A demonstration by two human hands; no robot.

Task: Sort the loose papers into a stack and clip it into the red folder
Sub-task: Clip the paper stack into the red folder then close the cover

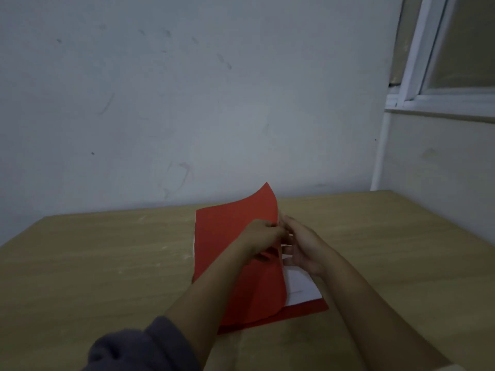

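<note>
1. Nearest, at about 7 o'clock in the head view, a grey sleeve (139,346) was pushed back on the left forearm, which reached across the wooden table (80,263).
2. The red folder (227,236) lay mid-table, its front cover bowed upward with the free corner curling toward 12 o'clock; the back cover lay flat beneath.
3. White papers (300,287) sat inside, showing at the folder's 4 o'clock side, with a sliver protruding at 9 o'clock.
4. The left hand (263,236) pinched the cover's right edge, fingers closed on it.
5. The right hand (302,250), just beside it at 3 o'clock, rested fingers loosely spread on the papers; whether it gripped anything I could not tell.
6. Any clip was hidden.
7. Risk, as I judged it: the bowed cover could spring shut or crease, and the protruding sheet suggested the stack might clip crookedly.
</note>
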